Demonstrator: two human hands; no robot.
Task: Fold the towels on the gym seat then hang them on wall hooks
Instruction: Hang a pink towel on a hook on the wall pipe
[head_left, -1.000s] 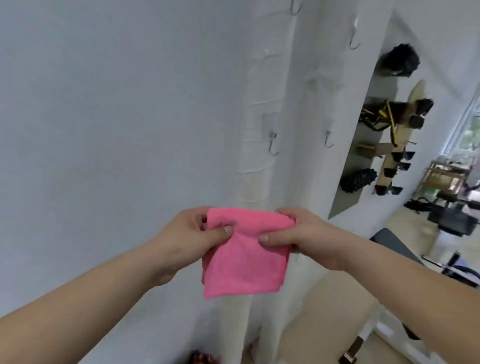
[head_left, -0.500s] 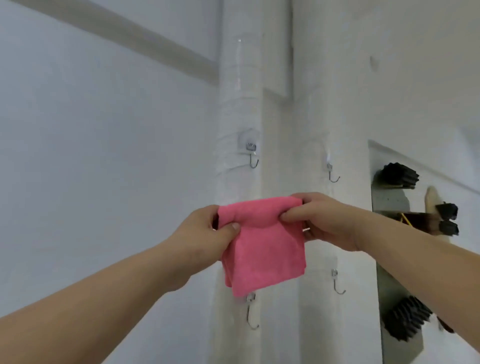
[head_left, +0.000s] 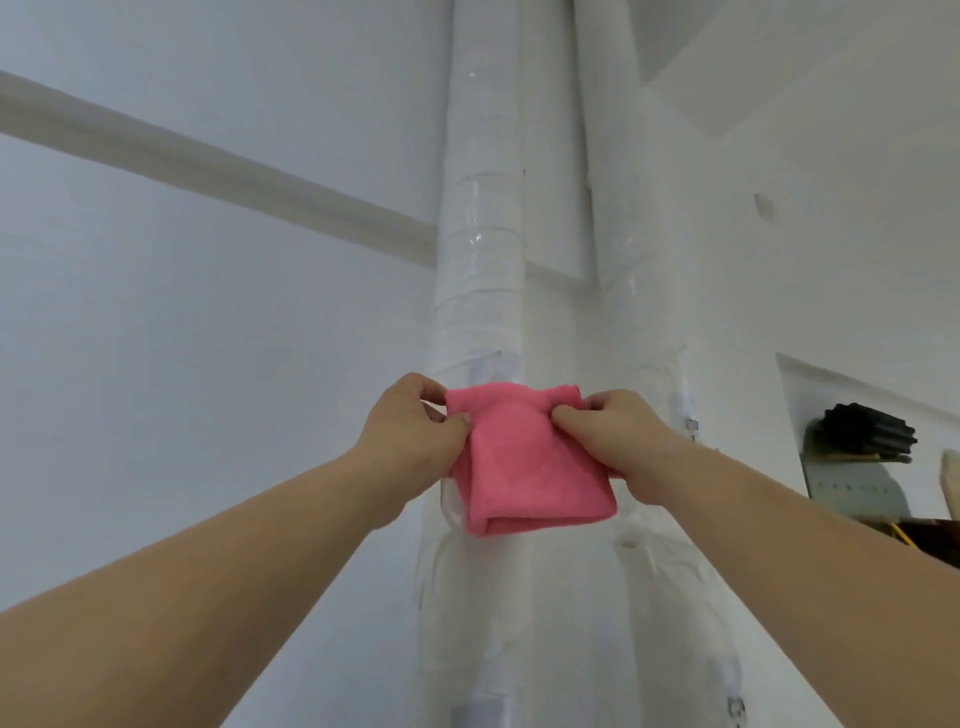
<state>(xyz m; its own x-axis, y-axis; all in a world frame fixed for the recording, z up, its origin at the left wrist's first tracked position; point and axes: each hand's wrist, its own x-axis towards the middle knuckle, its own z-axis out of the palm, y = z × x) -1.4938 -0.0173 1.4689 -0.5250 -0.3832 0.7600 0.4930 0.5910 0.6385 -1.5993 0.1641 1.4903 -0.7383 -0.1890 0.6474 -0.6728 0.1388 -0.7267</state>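
So the folded pink towel (head_left: 524, 462) has gone up since a second ago and now sits flat against the white pipe (head_left: 480, 291), right over where a hook was showing (it's hidden now). Left hand (head_left: 410, 431) at 9 o'clock and right hand (head_left: 618, 441) at 3 o'clock both have fingers pinched shut on its top edge, so I'd guess it's about to get hung.

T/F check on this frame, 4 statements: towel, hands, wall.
1. Both hands hold the pink towel by its top edge. True: left hand, right hand.
2. The towel is spread out flat, unfolded. False: it is folded, with the fold at the bottom.
3. The towel is held in front of a wrapped white pipe. True.
4. The right hand is empty. False: its grip pinches the towel's top right corner.
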